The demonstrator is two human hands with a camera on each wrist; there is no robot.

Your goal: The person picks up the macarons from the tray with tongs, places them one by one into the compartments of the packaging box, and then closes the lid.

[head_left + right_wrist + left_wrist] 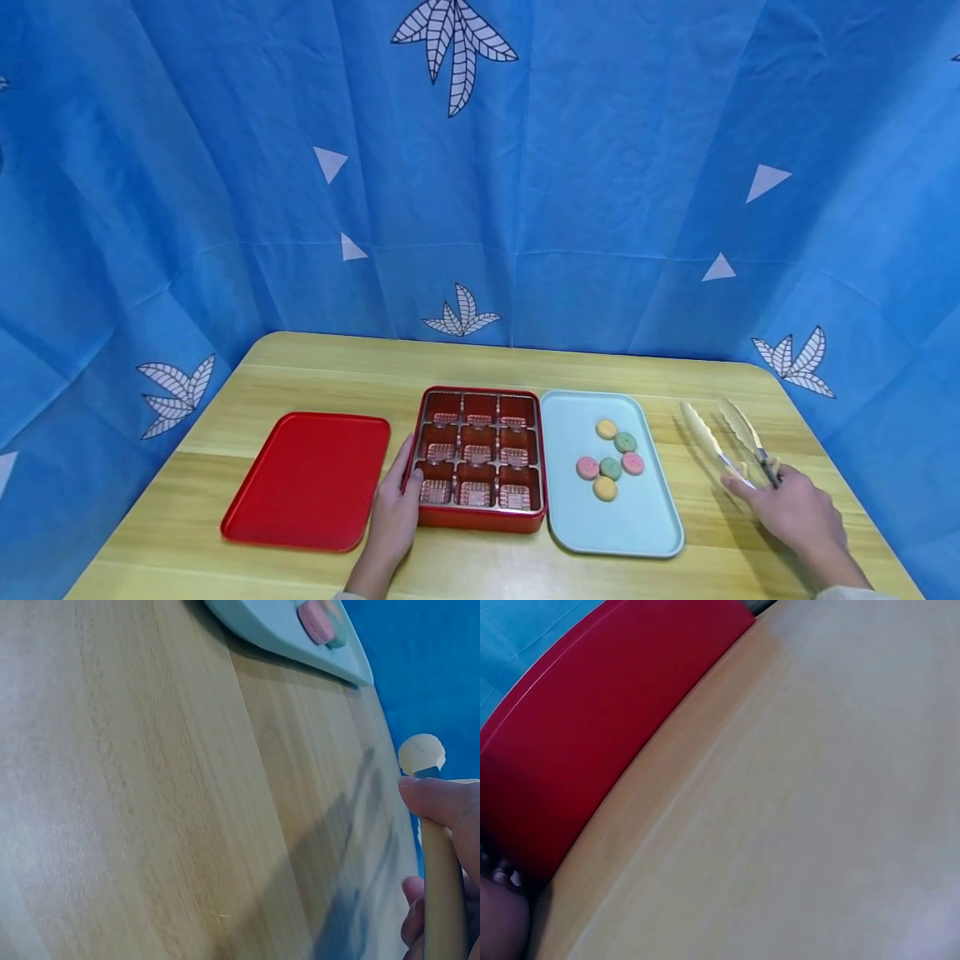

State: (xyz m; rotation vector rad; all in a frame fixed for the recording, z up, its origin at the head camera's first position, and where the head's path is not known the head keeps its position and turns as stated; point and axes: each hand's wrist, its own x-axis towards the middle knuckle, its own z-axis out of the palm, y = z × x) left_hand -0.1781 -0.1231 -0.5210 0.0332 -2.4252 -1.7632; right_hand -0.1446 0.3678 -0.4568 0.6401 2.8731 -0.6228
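Observation:
In the head view my left hand [395,508] holds the left side of a red box [480,521], its thumb at the rim near the front corner and its fingers along the outer wall. The box has a divided insert with several square compartments, none holding anything. My right hand [798,510] grips a pair of tongs [741,429] by the handles at the right, its two pale scalloped tips spread apart and pointing away. The right wrist view shows the thumb pressed on one tong handle [444,892]. Several macarons [611,469], pink, green and yellow, lie on a light blue tray [615,533] between box and tongs.
To the left of the box lies a flat red tray [307,483] with nothing on it. Everything stands on a wood-grain table [360,367]. A blue patterned curtain [570,167] hangs around its back and sides.

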